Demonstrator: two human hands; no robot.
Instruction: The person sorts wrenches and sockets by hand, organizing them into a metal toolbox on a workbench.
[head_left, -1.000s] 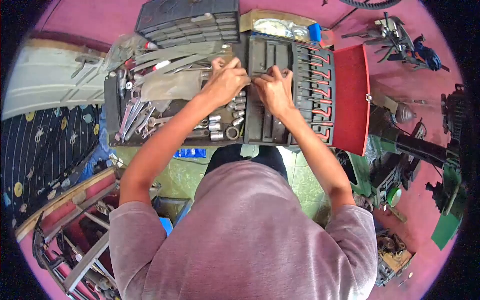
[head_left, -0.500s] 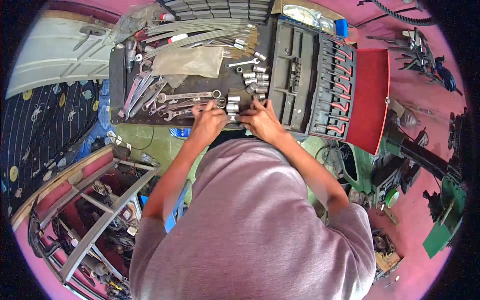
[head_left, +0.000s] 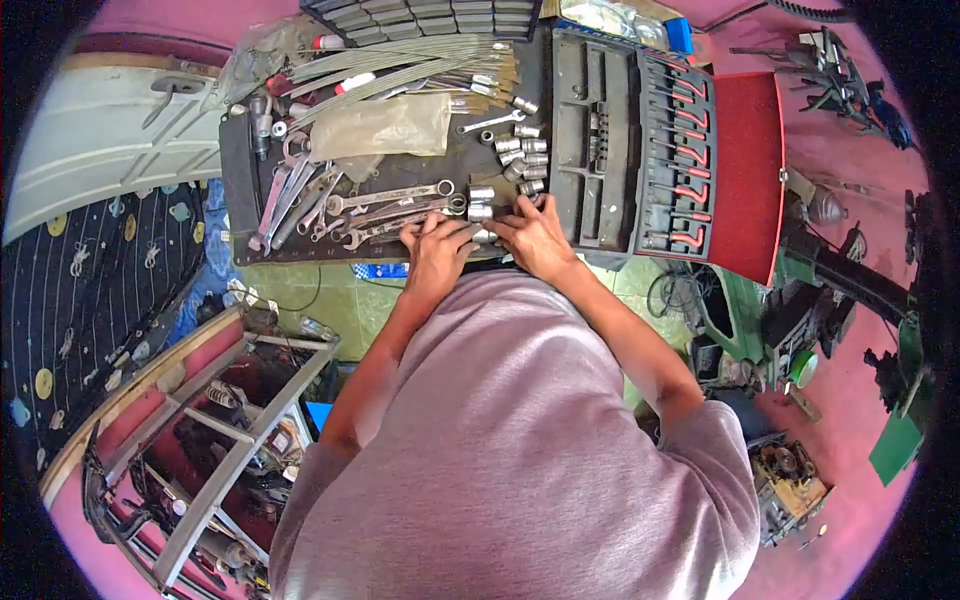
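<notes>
At the near edge of the dark work surface [head_left: 400, 170], my left hand [head_left: 438, 256] and my right hand [head_left: 536, 238] reach toward one short column of silver sockets [head_left: 480, 203]. Fingertips of both hands meet around the lowest socket [head_left: 484, 236], partly covering it. My left fingers lie beside the ends of several combination wrenches [head_left: 390, 197]. More sockets [head_left: 522, 152] stand in a cluster above my right hand, near a small wrench [head_left: 491, 122]. What my curled right outer fingers touch is too small to tell.
Long metal rods [head_left: 400, 65] and a plastic bag [head_left: 385, 128] lie farther back. To the right are a dark compartment tray [head_left: 570, 140] and red-handled tools [head_left: 690, 155] beside a red lid [head_left: 748, 175]. A metal frame [head_left: 215, 430] stands at lower left.
The view has shifted, so the bench appears slightly farther right. My left fingers have come closer to the lowest socket. Both hands remain near the socket column.
</notes>
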